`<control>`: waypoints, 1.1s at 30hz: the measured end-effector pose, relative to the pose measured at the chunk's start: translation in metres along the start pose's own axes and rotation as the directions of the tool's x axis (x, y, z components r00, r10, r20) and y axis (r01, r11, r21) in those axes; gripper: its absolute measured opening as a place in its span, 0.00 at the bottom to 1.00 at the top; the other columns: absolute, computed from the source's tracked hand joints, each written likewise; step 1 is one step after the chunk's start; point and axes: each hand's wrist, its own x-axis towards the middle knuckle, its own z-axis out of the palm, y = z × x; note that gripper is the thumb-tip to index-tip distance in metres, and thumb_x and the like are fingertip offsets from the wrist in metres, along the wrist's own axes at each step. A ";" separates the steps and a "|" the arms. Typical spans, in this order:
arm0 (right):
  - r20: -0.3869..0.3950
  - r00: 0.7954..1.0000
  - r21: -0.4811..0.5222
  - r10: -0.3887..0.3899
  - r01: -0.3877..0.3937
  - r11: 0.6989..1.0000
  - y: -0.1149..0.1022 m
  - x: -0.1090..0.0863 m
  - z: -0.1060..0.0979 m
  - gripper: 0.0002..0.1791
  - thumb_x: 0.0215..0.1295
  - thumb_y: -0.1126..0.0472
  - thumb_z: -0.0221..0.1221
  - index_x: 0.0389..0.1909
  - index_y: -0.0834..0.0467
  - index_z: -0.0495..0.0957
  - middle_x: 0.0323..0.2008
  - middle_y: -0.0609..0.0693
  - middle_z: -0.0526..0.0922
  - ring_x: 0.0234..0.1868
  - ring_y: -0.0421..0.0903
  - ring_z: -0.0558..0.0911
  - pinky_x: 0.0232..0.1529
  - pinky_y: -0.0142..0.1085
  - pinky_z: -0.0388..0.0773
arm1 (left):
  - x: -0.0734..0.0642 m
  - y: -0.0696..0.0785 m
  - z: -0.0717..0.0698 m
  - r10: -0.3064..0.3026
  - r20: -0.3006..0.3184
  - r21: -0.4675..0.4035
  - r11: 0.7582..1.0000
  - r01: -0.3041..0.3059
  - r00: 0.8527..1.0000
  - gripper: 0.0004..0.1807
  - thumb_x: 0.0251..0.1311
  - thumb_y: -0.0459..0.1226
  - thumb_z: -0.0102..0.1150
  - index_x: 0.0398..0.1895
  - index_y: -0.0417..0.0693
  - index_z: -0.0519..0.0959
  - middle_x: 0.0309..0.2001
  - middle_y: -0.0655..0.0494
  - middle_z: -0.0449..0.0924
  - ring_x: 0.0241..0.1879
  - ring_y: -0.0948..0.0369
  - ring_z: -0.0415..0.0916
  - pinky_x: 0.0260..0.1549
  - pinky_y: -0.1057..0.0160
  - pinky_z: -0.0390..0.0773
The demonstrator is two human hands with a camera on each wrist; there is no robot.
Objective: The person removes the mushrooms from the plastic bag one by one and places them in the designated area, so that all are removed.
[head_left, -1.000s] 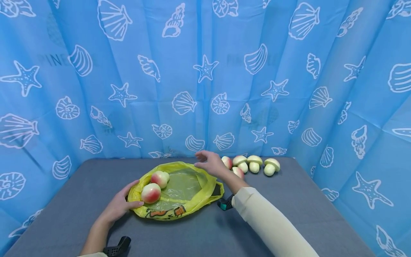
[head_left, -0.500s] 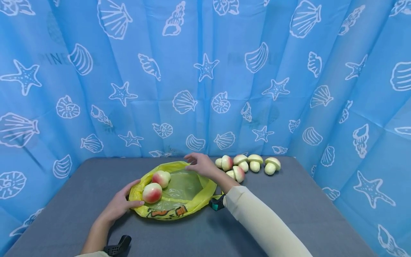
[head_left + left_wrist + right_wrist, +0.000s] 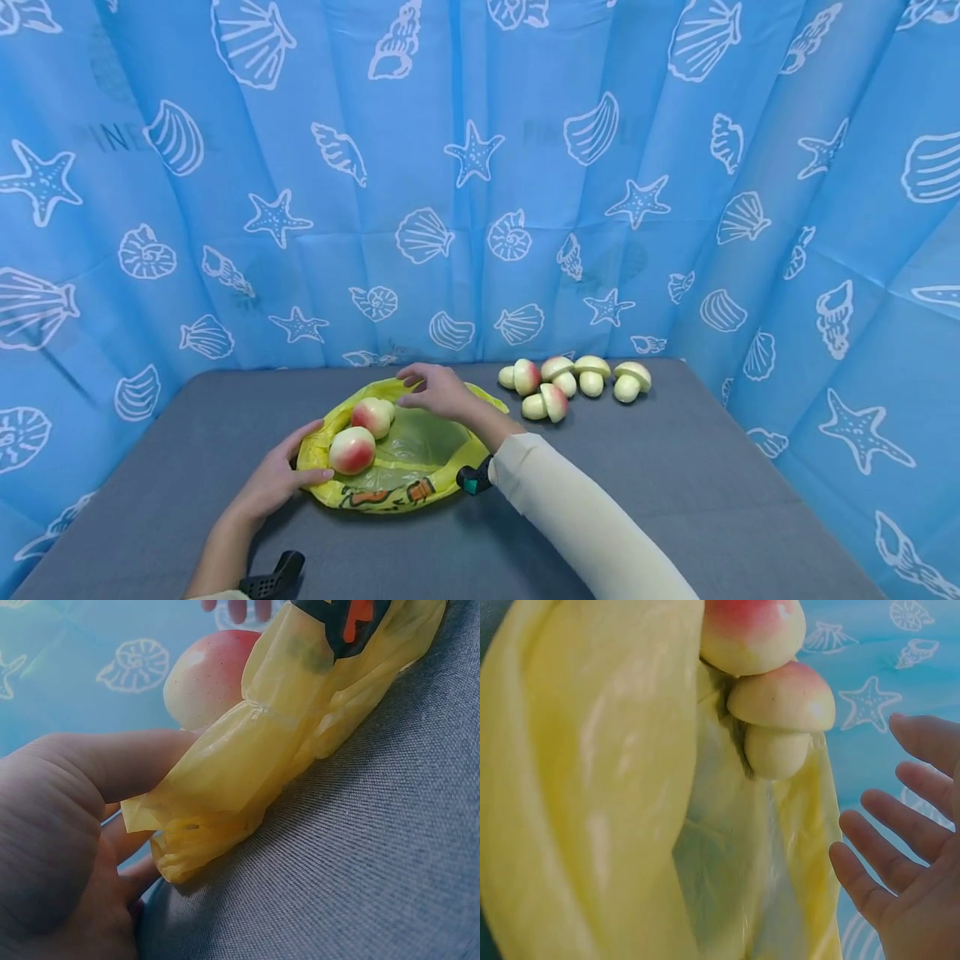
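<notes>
A yellow plastic bag (image 3: 390,498) lies on the table with its mouth spread wide and a printed picture on its front. Two toy mushrooms with pink-and-cream caps are inside at its left: a nearer one (image 3: 352,451) and one behind it (image 3: 372,417). My left hand (image 3: 279,477) holds the bag's left side, thumb in front and fingers behind; in the left wrist view the thumb (image 3: 142,761) presses along the yellow film. Over the bag's back rim is my right hand (image 3: 437,392), which the right wrist view shows with fingers apart and nothing in them.
Several more toy mushrooms sit at the back right of the grey table (image 3: 675,517): two with pinkish caps, such as the front one (image 3: 546,403), and others with pale caps, such as the rightmost (image 3: 632,381). A blue shell-print curtain (image 3: 465,275) hangs close behind.
My right hand has moved left across the bag's back rim, uncovering the pinkish mushrooms to its right. My left hand stays on the bag, and the two mushrooms inside have not moved.
</notes>
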 end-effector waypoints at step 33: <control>0.195 0.981 -0.266 0.002 0.051 0.963 -0.011 0.016 0.039 0.28 0.58 0.63 0.68 0.61 0.46 0.75 0.60 0.44 0.75 0.56 0.42 0.74 0.51 0.34 0.73 | -0.002 0.004 -0.001 -0.044 0.008 0.003 0.999 0.044 0.999 0.51 0.53 0.49 0.70 0.76 0.45 0.52 0.73 0.33 0.47 0.71 0.36 0.43 0.63 0.32 0.47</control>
